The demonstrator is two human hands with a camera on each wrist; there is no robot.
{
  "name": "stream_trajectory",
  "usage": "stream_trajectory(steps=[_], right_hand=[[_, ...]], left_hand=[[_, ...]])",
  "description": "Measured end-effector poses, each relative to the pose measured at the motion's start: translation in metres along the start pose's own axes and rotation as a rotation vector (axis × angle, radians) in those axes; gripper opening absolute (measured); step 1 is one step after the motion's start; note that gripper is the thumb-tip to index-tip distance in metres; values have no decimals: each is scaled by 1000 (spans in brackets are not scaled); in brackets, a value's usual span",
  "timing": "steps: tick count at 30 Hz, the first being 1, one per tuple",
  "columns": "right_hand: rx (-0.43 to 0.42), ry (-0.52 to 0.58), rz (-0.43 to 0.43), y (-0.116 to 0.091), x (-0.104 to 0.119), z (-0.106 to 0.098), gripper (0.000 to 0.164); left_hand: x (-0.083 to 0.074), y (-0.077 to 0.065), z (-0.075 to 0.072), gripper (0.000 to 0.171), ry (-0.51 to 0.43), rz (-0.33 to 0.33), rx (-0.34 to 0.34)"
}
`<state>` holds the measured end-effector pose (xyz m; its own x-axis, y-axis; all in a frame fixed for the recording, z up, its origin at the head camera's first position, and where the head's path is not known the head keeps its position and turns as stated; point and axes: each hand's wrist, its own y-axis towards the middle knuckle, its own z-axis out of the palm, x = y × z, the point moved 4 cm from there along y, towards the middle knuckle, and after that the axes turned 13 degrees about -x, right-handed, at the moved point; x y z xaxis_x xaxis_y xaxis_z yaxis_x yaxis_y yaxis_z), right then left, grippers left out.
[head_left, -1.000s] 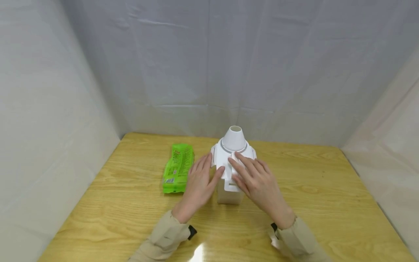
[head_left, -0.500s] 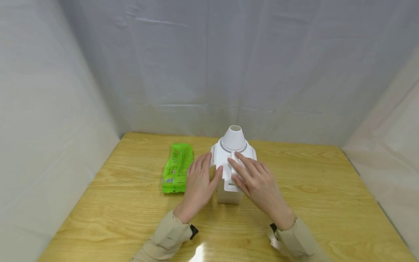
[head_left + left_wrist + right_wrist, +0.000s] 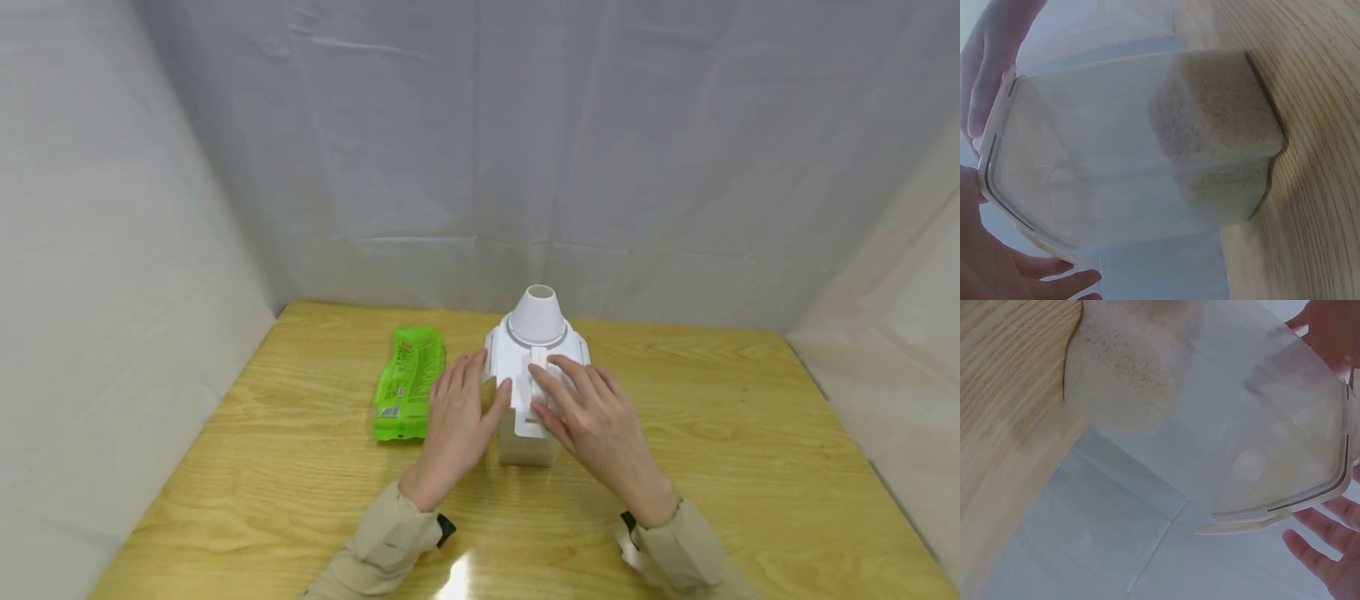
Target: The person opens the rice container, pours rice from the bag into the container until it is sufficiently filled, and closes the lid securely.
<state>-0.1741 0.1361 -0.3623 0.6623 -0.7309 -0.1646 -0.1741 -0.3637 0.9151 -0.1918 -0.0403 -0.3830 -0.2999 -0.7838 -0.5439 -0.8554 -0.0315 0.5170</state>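
Note:
A tall translucent storage container [image 3: 527,450] stands upright on the table, partly filled with pale grains [image 3: 1216,106] that look like rice. Its white lid [image 3: 512,367] carries a tapered white cup [image 3: 537,321] at the far end and a narrow strip down the middle. Clip flaps stick out along the lid's edges, one of them a slotted flap [image 3: 530,423] at the front. Fairly straight fingers of my left hand [image 3: 459,417] lie against the lid's left side. My right hand [image 3: 596,421] rests on the lid, fingers spread, tips beside the strip; its palm side is hidden.
A bright green printed packet [image 3: 408,387] lies on the wooden table [image 3: 720,433], just left of my left hand. Pale sheeting [image 3: 480,150] encloses the table at the back and both sides.
The fingertips of my right hand have shifted slightly right and nearer, showing more of the strip. My left hand, the container and the packet stay practically where they were.

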Motion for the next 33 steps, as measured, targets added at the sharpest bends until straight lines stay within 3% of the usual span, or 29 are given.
stream_trajectory(steps=[10, 21, 27, 33], right_hand=[[53, 5, 11, -3, -1, 0, 45], [53, 29, 25, -3, -2, -1, 45], [53, 51, 42, -3, -3, 0, 45], [31, 57, 40, -3, -3, 0, 43]], left_hand=[[0, -1, 0, 66, 16, 15, -27], [-1, 0, 1, 64, -5, 6, 2], [0, 1, 1, 64, -50, 8, 1], [2, 2, 1, 63, -133, -31, -3]])
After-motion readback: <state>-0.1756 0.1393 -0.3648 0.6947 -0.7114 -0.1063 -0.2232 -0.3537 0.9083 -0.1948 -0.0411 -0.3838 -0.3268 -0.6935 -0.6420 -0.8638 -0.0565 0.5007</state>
